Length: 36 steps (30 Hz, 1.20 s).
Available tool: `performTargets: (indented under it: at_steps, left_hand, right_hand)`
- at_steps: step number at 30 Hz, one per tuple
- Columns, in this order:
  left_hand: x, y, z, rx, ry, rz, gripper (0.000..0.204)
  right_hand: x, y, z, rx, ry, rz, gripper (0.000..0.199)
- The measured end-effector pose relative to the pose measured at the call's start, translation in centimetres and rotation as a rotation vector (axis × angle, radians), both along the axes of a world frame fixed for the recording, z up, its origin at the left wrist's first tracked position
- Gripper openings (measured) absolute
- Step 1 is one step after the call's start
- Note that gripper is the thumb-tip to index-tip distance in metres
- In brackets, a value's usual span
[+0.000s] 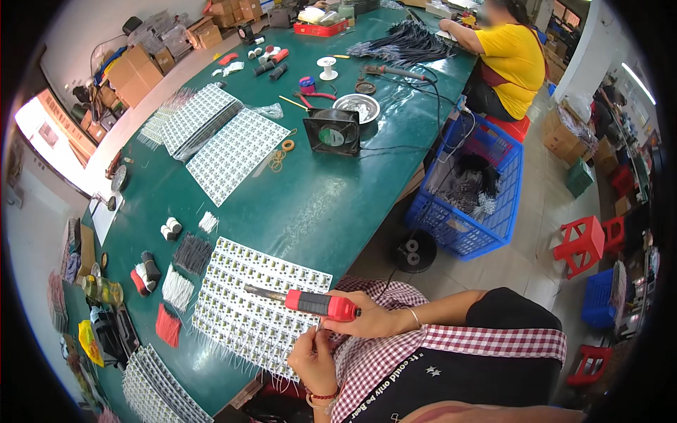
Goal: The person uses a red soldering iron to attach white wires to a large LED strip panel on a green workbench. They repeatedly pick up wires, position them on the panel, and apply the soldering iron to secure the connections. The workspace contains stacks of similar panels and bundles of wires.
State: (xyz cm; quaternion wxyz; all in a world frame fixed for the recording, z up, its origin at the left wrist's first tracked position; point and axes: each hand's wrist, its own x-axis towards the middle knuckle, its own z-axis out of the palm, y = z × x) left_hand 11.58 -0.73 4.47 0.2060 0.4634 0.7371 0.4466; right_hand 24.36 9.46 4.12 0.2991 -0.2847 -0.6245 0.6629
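My right hand (374, 319) is wrapped round the red and black handle of a soldering iron (317, 304). Its metal tip points left, over a white panel of small circuit boards (240, 310) on the green table. Thin white wires stick out along the panel's near edge. Close below the handle, my left hand (314, 361) is closed in a pinch by the panel's near right corner; what its fingers hold is too small to make out. Left of the panel lie bundles of black wires (192, 254), white wires (178, 287) and red wires (168, 326).
A black fan (331, 132) stands mid-table beside a metal bowl (358, 106). More board panels (236, 151) lie beyond, with another stack (159, 388) at lower left. A blue crate (465, 236) sits on the floor at right. A person in yellow (511, 60) sits at the far right.
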Motion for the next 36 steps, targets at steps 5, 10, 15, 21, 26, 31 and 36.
performTargets:
  at_steps: [5,10,15,21,26,31,36]
  left_hand:
    - [0.1,0.0,-0.1,0.030,0.014,0.008,0.007]
    - [0.1,-0.1,-0.1,0.045,-0.049,-0.026,0.007]
    - [0.0,-0.2,-0.2,0.047,0.003,-0.050,0.008]
    - [0.2,-0.3,-0.4,0.029,-0.010,0.000,0.007]
    - [0.5,-0.4,0.7,-0.023,-0.012,0.001,0.008]
    - [0.0,-1.8,0.5,0.018,0.068,0.093,0.009]
    - [-0.1,-5.6,-3.2,0.046,0.550,0.033,0.008]
  right_hand:
    - [0.3,0.2,0.3,-0.252,0.071,0.030,0.031]
    - [0.3,0.4,0.2,-0.294,0.095,0.040,0.030]
    - [0.5,0.2,0.1,-0.285,0.072,0.040,0.029]
    - [0.4,-0.2,0.6,-0.191,0.019,0.073,0.030]
    - [0.2,-0.3,-0.3,-0.072,-0.012,0.057,0.031]
    - [0.5,-0.1,0.0,-0.255,0.053,0.045,0.030]
    - [-0.1,1.8,-0.8,-0.430,0.223,-0.014,0.048]
